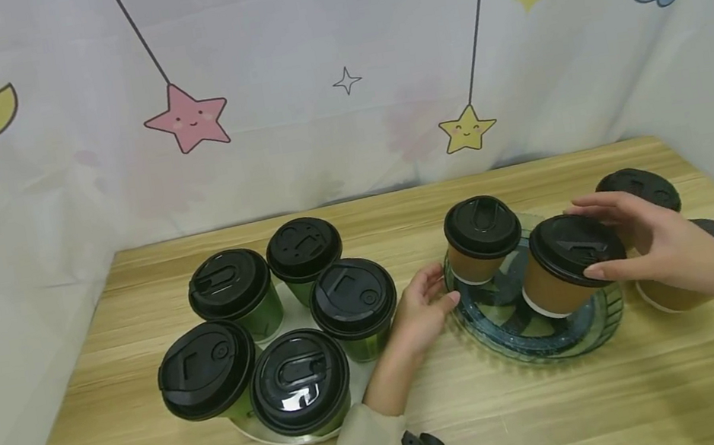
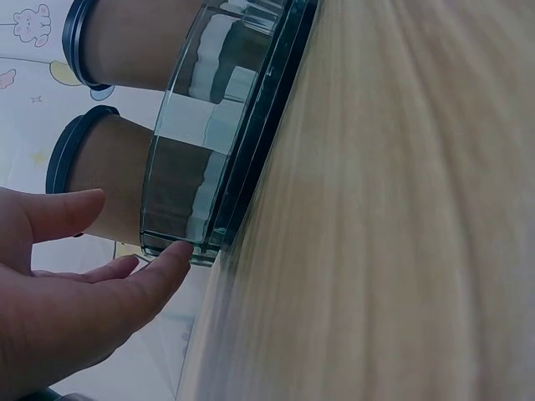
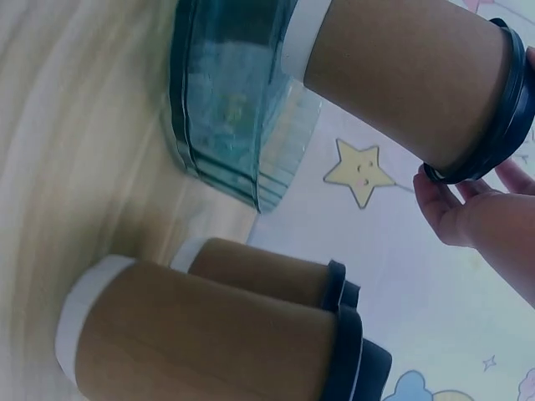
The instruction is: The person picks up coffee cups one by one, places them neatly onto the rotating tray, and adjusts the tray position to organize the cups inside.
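My right hand (image 1: pixel 665 246) grips a brown paper cup (image 1: pixel 554 289) by its black lid, thumb on the near side and fingers behind. This cup tilts slightly over the clear glass dish (image 1: pixel 613 315); in the right wrist view its white base overlaps the dish's rim. A second brown cup (image 1: pixel 472 267) with a black lid stands at the dish's left side. At the left edge of the dish is my left hand (image 1: pixel 420 309), fingers loosely extended. In the left wrist view, a fingertip (image 2: pixel 180 251) lies right at the glass wall, the thumb apart from it.
Two more lidded brown cups (image 1: pixel 669 295) stand on the wooden table (image 1: pixel 499 432) right of the dish, partly behind my right hand. To the left, several green cups (image 1: pixel 264 313) with black lids crowd a white plate (image 1: pixel 279 439). A patterned cloth (image 1: pixel 317 144) hangs behind.
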### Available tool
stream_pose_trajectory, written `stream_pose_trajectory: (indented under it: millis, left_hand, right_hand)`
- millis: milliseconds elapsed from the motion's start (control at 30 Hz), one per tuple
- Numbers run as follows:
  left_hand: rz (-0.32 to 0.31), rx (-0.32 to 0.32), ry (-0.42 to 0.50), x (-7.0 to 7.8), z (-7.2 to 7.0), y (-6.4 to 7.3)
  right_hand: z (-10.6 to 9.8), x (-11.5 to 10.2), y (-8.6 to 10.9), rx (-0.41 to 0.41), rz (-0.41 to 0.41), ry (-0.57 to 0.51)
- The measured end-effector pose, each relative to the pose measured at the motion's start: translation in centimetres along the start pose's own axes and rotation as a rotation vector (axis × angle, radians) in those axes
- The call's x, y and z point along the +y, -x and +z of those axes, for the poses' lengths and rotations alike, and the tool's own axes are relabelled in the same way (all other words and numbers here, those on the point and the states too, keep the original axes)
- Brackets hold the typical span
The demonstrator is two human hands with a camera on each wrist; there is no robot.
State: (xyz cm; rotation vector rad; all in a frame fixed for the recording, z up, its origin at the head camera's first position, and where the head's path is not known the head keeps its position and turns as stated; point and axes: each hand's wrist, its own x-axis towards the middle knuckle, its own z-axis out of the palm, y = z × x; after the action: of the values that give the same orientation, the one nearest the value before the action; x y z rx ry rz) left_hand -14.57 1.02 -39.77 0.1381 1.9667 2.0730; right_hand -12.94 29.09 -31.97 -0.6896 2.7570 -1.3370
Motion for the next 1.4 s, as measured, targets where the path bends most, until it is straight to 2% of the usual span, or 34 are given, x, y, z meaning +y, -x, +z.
stream_pose_trajectory:
  millis: [267, 433, 733, 1067, 1400]
  left_hand:
    - [0.004, -0.003, 0.003, -0.1, 0.0, -0.2]
    - [0.014, -0.006, 0.001, -0.3, 0.0, -0.2]
    - [0.036, -0.001, -0.018, -0.4, -0.1, -0.3]
    - [0.046, 0.0, -0.001, -0.4, -0.1, -0.1]
    - [0.06, 0.011, 0.027, -0.4, -0.1, -0.2]
  right_hand:
    - [1.5, -0.8, 0.2, -0.05, -0.106, -0.068]
    - [2.5, -1.3, 0.2, -0.063, -0.129, -0.094]
    - [4.1, -2.2, -0.2, -0.032, -0.157, -0.027]
    - [5.2, -3.1, -0.2, -0.027, -0.076, 0.044]
    - [5.8, -3.0, 0.0, -0.017, -0.06, 0.096]
